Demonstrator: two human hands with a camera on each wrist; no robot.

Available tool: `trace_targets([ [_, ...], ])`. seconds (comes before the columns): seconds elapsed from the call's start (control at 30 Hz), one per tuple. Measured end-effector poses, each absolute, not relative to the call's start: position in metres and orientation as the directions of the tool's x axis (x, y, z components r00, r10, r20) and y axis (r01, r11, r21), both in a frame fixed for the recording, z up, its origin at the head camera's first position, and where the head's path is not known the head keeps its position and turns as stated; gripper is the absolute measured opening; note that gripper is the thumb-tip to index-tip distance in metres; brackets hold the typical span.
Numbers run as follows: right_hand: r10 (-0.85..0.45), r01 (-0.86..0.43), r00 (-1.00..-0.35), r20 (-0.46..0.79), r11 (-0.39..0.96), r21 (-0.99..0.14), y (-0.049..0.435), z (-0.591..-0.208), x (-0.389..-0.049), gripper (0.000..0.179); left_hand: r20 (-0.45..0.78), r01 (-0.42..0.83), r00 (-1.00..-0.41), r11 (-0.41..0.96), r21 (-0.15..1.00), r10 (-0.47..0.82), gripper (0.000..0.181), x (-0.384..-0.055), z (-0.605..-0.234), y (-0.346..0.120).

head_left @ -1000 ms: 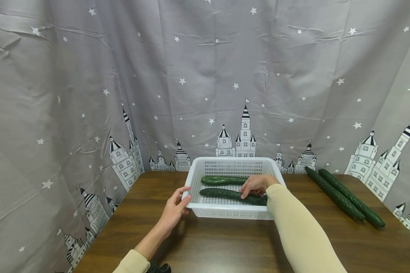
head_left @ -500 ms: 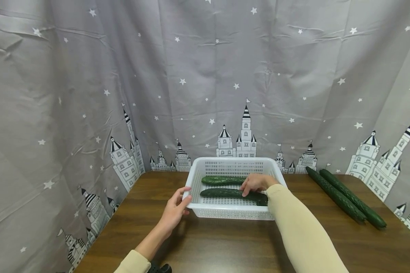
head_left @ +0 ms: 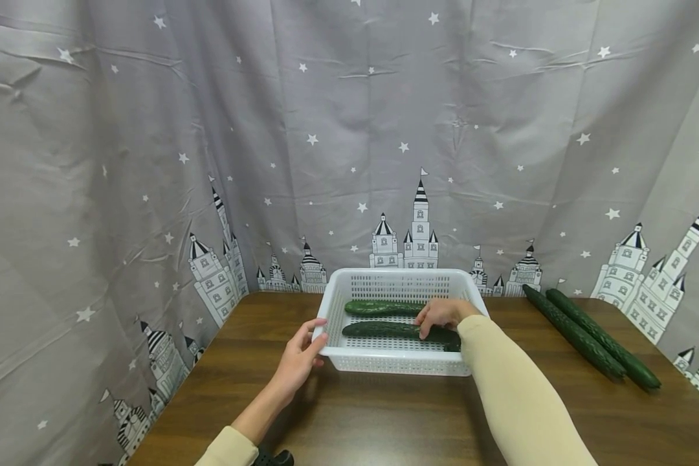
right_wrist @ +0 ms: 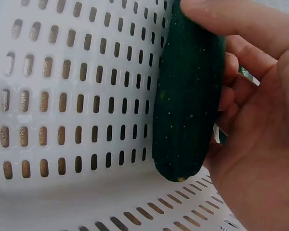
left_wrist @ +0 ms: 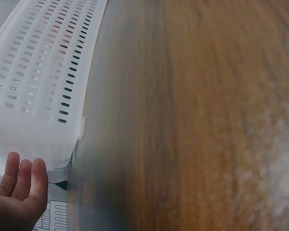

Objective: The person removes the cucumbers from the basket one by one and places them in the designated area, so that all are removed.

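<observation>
A white perforated plastic basket point(head_left: 393, 355) stands on the wooden table. Its left rim is held by my left hand point(head_left: 294, 359), thumb on the rim and fingers against the outer wall; in the left wrist view the fingertips point(left_wrist: 25, 173) touch that wall. Inside the basket, my right hand point(head_left: 443, 315) grips the front cucumber point(head_left: 378, 330) near its right part. The right wrist view shows the thumb and fingers around this dark green cucumber point(right_wrist: 188, 106), which lies close to the perforated basket surface. Behind it lies another cucumber point(head_left: 381, 308), partly hidden by the right hand.
Two more cucumbers, one on the left point(head_left: 571, 330) and one on the right point(head_left: 606, 340), lie side by side on the table point(head_left: 378, 414) at the right. A grey curtain point(head_left: 338, 129) with castles and stars hangs behind. A dark object point(head_left: 274, 458) sits by the left wrist.
My right hand has shifted slightly to the right at the front cucumber, which has hardly moved. The left hand stays on the basket rim.
</observation>
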State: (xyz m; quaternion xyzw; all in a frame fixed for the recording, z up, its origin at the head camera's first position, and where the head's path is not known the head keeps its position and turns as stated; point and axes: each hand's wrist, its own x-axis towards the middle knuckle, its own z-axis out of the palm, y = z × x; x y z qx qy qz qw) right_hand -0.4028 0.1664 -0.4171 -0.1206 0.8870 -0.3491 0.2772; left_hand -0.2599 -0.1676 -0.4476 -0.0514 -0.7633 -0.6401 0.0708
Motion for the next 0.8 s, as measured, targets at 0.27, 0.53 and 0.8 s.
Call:
trace_targets([
  [0.27,-0.404,-0.070,-0.848,-0.342,0.727,-0.683,0.1651,-0.4188,-0.4032,0.043,0.176,0.171,-0.984,0.173,0.970,-0.011,0.038,-0.2599,-0.4483,-0.1671],
  [0.53,-0.415,-0.139,-0.871,-0.263,0.721,-0.679,0.1640,-0.4180,-0.4029,0.041,0.175,0.171,-0.984,0.172,0.970,-0.009,0.037,-0.2608,-0.4479,-0.1671],
  [0.8,-0.390,-0.158,-0.892,-0.229,0.743,-0.650,0.1653,-0.4201,-0.4022,0.039,0.171,0.166,-0.985,0.181,0.969,-0.012,0.037,-0.2615,-0.4478,-0.1665],
])
